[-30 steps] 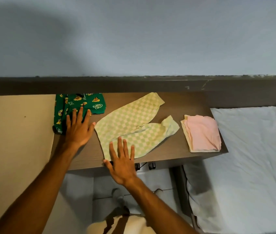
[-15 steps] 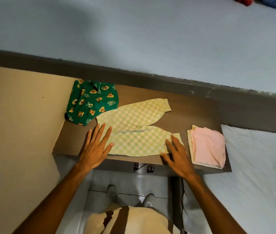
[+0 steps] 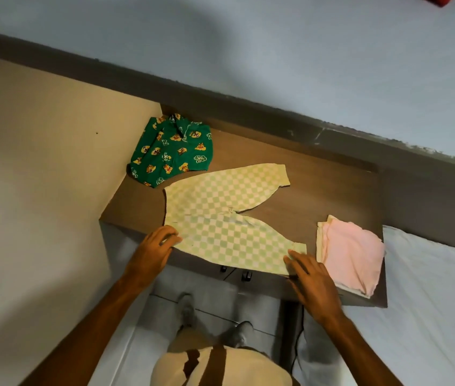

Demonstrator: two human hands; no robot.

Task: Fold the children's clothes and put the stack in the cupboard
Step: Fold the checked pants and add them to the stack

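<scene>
1. The pale green checked cotton trousers [image 3: 229,221] are spread flat on the brown wooden table [image 3: 318,190]. A second ago they were only being smoothed by both palms.
2. The left hand [image 3: 154,250] is now curled on the waist corner, and the right hand [image 3: 311,280] is pressed, fingers extended, on the near cuff; a fold is probably being prepared.
3. White marks are seen on the green cartoon-printed shorts [image 3: 172,153], but nothing can be read.
4. The folded pink cloth pile [image 3: 350,253] lies at the right.
</scene>
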